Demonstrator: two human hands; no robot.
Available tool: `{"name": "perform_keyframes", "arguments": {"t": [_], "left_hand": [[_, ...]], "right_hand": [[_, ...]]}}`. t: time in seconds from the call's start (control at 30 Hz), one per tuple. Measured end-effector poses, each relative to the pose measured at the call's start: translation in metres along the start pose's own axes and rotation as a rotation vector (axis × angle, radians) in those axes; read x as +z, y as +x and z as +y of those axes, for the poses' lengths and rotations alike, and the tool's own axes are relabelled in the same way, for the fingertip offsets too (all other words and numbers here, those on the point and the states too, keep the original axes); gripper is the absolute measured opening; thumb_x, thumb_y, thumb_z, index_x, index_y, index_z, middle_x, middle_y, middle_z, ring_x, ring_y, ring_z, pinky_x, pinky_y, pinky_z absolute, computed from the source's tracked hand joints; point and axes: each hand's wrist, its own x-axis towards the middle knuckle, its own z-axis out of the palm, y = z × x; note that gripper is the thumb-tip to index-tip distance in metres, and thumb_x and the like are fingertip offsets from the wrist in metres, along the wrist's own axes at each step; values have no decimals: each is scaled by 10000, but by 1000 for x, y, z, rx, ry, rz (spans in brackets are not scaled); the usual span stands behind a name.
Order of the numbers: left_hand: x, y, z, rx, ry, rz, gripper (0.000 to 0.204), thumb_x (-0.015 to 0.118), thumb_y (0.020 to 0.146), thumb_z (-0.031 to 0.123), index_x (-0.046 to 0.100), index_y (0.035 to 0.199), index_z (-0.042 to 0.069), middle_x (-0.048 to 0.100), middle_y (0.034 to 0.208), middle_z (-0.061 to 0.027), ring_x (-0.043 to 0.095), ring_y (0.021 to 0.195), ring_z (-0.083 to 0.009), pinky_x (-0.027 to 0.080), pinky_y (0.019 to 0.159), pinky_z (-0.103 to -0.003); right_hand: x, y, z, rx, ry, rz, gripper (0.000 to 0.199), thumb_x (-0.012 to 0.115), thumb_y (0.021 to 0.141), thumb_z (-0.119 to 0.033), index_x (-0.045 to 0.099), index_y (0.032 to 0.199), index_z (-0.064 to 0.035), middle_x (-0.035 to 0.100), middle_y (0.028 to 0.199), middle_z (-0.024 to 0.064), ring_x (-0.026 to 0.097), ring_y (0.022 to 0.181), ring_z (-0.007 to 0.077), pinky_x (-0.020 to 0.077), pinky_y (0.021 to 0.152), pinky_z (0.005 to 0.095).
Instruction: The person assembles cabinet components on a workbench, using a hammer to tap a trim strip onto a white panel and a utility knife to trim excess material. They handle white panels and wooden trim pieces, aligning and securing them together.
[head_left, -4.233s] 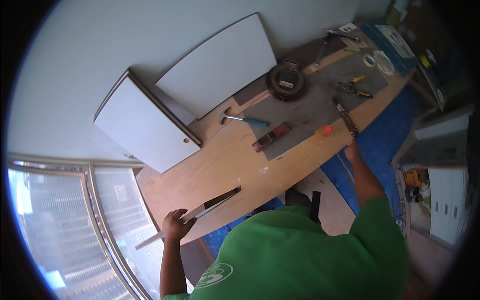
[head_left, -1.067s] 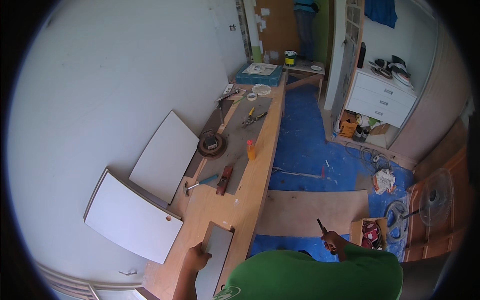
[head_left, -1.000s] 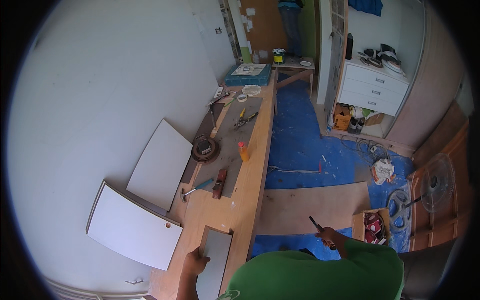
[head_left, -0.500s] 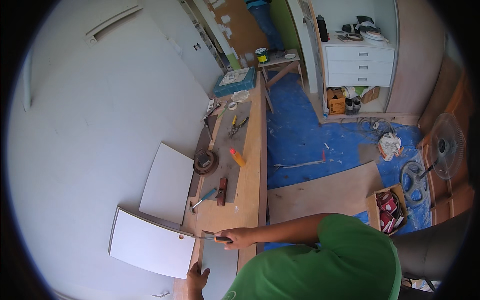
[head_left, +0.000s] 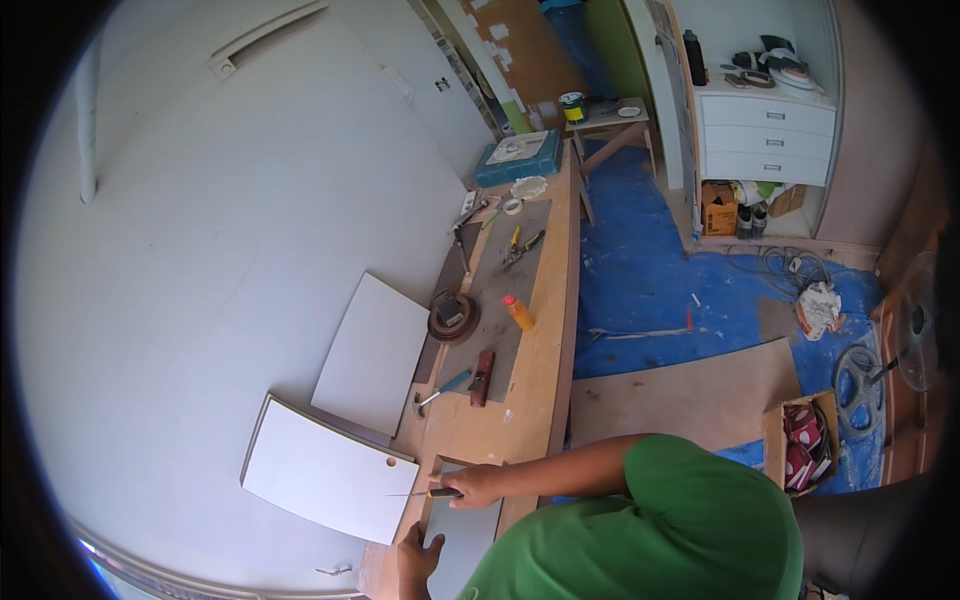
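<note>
My right hand (head_left: 478, 485) is closed round the orange and black handle of a screwdriver (head_left: 441, 492). Its thin shaft points left across the edge of a grey panel with a wooden border (head_left: 462, 522), its tip over a white panel. At the left edge of the grey panel, my left hand (head_left: 418, 558) grips the border, thumb on the face side and some fingers hidden. Beside it, a white panel with a small round hole (head_left: 330, 470) leans against the wall. Beyond my hands, a claw hammer (head_left: 440, 392) and a reddish hand plane (head_left: 482, 378) lie on the bench.
Along the wooden bench (head_left: 540, 370) are a glue bottle (head_left: 518, 312), a brown roll (head_left: 453, 318), pliers (head_left: 522, 246) and a teal case (head_left: 518, 160). Another white panel (head_left: 372, 345) leans at left. Right, a carton (head_left: 802, 440) and a fan (head_left: 915, 320) stand on blue sheeting (head_left: 640, 260).
The whole view has shifted, so the scene sits farther right. My right hand has drawn the screwdriver nearer and leftward relative to the panels. My left hand stays at the grey panel's edge.
</note>
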Motion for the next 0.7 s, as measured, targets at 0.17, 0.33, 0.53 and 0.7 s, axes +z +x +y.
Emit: {"name": "perform_keyframes", "arguments": {"t": [0.17,0.33,0.53,0.7], "left_hand": [[7,-21,14,155,298,540,570,739,962,326,618,1345,-77,709,1238,-255,621,1240,-442,480,1085,-511],[28,-73,56,-136,-643,3,360,649,1058,274,689,1247,-30,729,1089,-145,677,1094,-237,543,936,-419],[38,-78,102,-252,-787,-424,590,663,1020,444,489,1457,88,658,1290,-167,623,1224,-249,487,1048,-396],[-29,-76,118,-155,-977,-716,909,708,956,589,295,1669,205,597,1491,-220,558,1420,-290,423,1188,-401]], "right_hand": [[-2,-1,-4,117,64,-6,740,718,952,-318,425,1597,-105,691,1311,232,738,1005,358,574,901,451],[-3,0,-2,80,-3,27,782,715,937,-329,397,1619,-118,736,1158,228,738,1016,356,571,918,437],[-3,2,0,79,37,23,804,706,947,-348,365,1640,-126,719,1224,251,736,1064,368,558,962,420],[-11,-2,-8,112,28,-3,815,696,951,-358,347,1653,-134,728,1181,247,739,1033,353,558,940,412]]}}
